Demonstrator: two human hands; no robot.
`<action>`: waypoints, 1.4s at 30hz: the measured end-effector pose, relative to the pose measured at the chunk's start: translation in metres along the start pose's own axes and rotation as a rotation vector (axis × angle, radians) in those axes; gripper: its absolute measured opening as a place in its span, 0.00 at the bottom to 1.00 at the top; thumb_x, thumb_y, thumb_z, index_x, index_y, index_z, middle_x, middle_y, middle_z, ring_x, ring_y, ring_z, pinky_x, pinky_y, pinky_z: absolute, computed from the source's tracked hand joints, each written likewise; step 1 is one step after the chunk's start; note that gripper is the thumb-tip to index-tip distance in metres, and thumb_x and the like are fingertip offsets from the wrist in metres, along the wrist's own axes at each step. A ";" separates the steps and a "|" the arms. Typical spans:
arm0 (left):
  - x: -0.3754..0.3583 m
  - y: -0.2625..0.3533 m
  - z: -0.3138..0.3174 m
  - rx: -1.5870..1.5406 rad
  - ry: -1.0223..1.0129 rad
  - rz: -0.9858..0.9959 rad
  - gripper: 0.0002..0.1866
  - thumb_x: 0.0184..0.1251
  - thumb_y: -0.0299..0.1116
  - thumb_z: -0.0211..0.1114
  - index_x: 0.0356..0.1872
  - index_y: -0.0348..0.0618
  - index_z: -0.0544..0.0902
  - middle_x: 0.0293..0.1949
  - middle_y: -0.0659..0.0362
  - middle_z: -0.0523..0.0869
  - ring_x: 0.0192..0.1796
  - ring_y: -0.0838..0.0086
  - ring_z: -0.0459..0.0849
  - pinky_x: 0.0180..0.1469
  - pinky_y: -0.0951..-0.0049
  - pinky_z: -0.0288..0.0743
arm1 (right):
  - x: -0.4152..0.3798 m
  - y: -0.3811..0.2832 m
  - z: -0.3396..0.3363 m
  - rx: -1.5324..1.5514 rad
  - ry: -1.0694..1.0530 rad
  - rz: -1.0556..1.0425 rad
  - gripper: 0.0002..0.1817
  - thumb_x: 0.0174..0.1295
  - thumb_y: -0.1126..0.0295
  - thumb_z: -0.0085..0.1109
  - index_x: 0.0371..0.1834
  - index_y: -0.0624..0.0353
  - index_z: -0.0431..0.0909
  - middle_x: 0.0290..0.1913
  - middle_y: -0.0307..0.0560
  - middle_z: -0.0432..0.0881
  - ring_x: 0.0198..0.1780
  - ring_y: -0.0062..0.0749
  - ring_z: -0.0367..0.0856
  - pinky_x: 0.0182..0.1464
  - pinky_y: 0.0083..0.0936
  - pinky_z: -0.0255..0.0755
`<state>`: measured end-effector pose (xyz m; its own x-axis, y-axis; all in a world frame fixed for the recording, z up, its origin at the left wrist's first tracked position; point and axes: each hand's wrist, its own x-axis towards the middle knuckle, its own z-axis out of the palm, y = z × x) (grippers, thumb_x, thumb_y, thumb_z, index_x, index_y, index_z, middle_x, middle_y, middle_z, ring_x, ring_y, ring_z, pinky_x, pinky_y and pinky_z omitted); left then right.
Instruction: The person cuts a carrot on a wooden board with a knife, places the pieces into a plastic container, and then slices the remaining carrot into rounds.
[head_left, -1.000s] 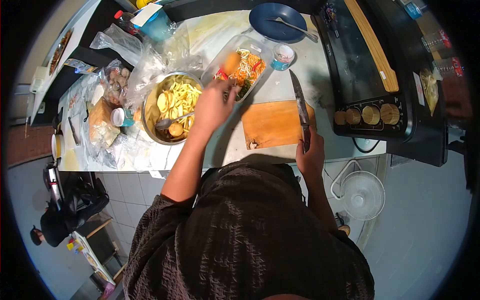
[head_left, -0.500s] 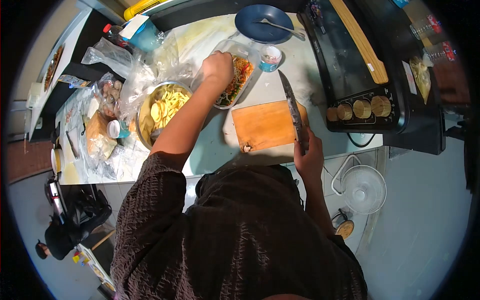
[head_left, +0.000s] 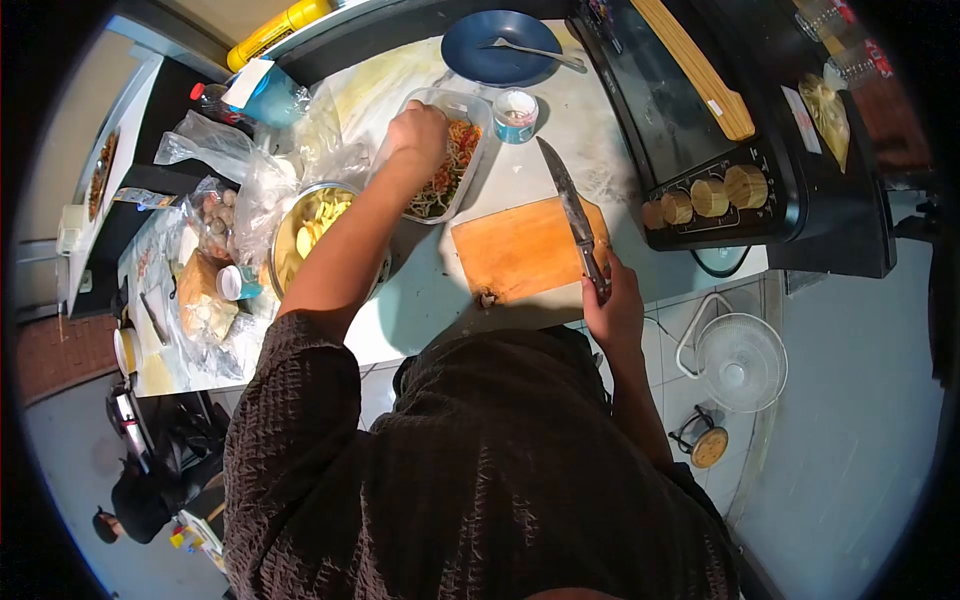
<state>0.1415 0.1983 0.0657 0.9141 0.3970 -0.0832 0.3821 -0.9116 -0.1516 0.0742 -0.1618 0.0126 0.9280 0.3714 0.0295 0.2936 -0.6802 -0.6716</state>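
Note:
My right hand (head_left: pixel 614 305) grips the dark handle of a kitchen knife (head_left: pixel 566 190), its long blade pointing away from me over the right end of a wooden cutting board (head_left: pixel 515 250). A small dark scrap (head_left: pixel 487 299) lies at the board's near left corner. Over the left side of a clear plastic container (head_left: pixel 484 137) is my left hand (head_left: pixel 418 135), fingers curled; what they hold, if anything, is hidden. Shredded vegetables (head_left: pixel 455 165) in red, orange and green fill the container. Partly behind my left forearm stands a metal bowl (head_left: pixel 283 222) of yellow cut pieces (head_left: pixel 318 218).
A small white-and-blue tub (head_left: pixel 515 118) stands beside the container. Behind it is a blue plate (head_left: pixel 470 60) with a fork (head_left: pixel 535 52). A black griddle (head_left: pixel 690 120) occupies the right side. Plastic bags (head_left: pixel 280 190) crowd the left. A fan (head_left: pixel 740 362) stands on the floor.
The view has shifted slightly. My left hand stays over the container, and more of the red and green vegetables now shows. My right hand still holds the knife over the board.

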 end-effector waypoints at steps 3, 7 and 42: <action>-0.011 -0.012 -0.014 -0.144 0.057 0.051 0.15 0.58 0.34 0.68 0.45 0.38 0.82 0.49 0.46 0.84 0.46 0.50 0.87 0.48 0.56 0.83 | -0.001 -0.002 -0.001 -0.032 -0.003 0.001 0.31 0.62 0.65 0.64 0.68 0.61 0.68 0.48 0.56 0.76 0.49 0.50 0.80 0.48 0.40 0.78; -0.020 -0.044 -0.014 -0.281 0.162 0.130 0.18 0.55 0.33 0.73 0.44 0.37 0.79 0.46 0.43 0.84 0.45 0.47 0.85 0.46 0.55 0.81 | 0.002 -0.006 -0.001 -0.035 -0.024 0.021 0.32 0.62 0.65 0.64 0.69 0.61 0.67 0.49 0.56 0.76 0.50 0.50 0.80 0.49 0.41 0.77; -0.113 -0.095 -0.031 -1.397 0.280 -0.185 0.21 0.67 0.25 0.68 0.60 0.32 0.80 0.48 0.57 0.87 0.49 0.78 0.84 0.54 0.79 0.76 | -0.003 -0.032 -0.018 0.201 -0.095 0.077 0.15 0.74 0.63 0.51 0.45 0.67 0.77 0.26 0.52 0.80 0.28 0.36 0.81 0.33 0.32 0.71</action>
<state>0.0064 0.2371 0.1198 0.7708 0.6353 0.0480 0.1648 -0.2716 0.9482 0.0660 -0.1528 0.0470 0.9174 0.3872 -0.0913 0.1620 -0.5733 -0.8032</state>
